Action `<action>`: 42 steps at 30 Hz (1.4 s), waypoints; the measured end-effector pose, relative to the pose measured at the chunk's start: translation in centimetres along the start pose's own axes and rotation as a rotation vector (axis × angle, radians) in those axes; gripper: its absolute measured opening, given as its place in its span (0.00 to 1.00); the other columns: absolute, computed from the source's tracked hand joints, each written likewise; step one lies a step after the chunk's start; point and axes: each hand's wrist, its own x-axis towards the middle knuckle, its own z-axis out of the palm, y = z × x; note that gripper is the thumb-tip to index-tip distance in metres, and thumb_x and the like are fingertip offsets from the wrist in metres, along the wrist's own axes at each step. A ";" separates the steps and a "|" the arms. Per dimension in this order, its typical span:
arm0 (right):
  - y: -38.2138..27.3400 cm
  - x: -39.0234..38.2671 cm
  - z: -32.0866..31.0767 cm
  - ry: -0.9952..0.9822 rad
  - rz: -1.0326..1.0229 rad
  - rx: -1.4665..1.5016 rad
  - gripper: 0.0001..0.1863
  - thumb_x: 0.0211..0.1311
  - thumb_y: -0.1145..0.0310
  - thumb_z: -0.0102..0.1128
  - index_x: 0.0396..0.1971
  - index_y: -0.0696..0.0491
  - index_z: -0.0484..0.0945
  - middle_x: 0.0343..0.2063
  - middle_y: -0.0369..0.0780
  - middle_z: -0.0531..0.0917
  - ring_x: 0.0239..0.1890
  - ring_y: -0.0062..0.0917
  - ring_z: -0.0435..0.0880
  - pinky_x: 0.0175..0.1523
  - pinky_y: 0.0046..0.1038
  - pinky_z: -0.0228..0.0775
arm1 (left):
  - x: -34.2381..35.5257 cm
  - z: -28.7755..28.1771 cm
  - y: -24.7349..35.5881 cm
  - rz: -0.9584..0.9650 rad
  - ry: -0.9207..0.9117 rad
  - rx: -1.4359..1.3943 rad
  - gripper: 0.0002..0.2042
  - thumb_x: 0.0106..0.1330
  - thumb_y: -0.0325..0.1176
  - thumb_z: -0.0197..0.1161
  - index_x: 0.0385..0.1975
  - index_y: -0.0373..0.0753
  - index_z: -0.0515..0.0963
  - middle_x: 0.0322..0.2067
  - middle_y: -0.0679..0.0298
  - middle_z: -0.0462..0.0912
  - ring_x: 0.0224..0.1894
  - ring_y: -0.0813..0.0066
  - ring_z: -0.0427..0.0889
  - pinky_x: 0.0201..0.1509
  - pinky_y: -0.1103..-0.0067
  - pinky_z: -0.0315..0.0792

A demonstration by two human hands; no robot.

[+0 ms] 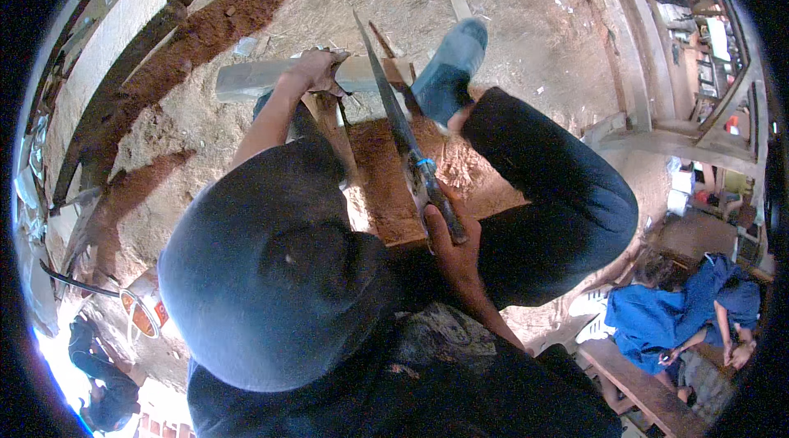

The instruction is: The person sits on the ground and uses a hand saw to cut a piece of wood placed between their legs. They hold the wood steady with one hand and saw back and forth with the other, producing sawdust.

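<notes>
My right hand (454,237) is closed around the dark handle of a handsaw (393,105), which has a blue band where the handle meets the blade. The long, tapering blade points up and away, passing over the right part of a wooden plank (255,78). Whether its teeth touch the wood is hard to tell. On the plank's middle, left of the blade, my left hand (316,71) grips the wood with bent fingers. My foot in a blue-grey boot (452,68) rests by the plank's right end.
My bent left knee (263,274) fills the near left. Pale timber beams (140,19) curve along the left. A wooden frame (674,142) stands at the right. A person in blue (674,306) sits lower right; another person (103,376) is lower left. Wood scraps dot the dirt floor.
</notes>
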 end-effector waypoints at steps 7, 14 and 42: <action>0.2 0.0 -0.4 -0.076 0.138 0.033 0.23 0.67 0.65 0.58 0.59 0.57 0.71 0.45 0.42 0.81 0.40 0.20 0.79 0.45 0.22 0.72 | -0.9 -0.9 -0.2 -0.143 0.086 -0.280 0.45 0.41 0.55 0.76 0.63 0.45 0.70 0.49 0.46 0.80 0.53 0.50 0.78 0.59 0.65 0.71; -3.0 0.9 -1.5 -0.173 0.395 0.205 0.25 0.65 0.69 0.58 0.61 0.58 0.68 0.55 0.48 0.76 0.58 0.32 0.73 0.62 0.31 0.63 | -2.2 1.7 -0.2 -0.074 0.265 -0.081 0.46 0.43 0.54 0.76 0.65 0.43 0.66 0.48 0.43 0.77 0.53 0.42 0.75 0.58 0.61 0.71; -4.7 1.3 -1.2 -0.252 0.377 0.129 0.25 0.66 0.69 0.58 0.62 0.57 0.67 0.52 0.50 0.79 0.51 0.32 0.81 0.56 0.31 0.72 | -0.9 2.4 -0.2 -0.154 0.271 0.221 0.31 0.42 0.48 0.73 0.41 0.31 0.73 0.37 0.48 0.81 0.42 0.51 0.83 0.48 0.65 0.79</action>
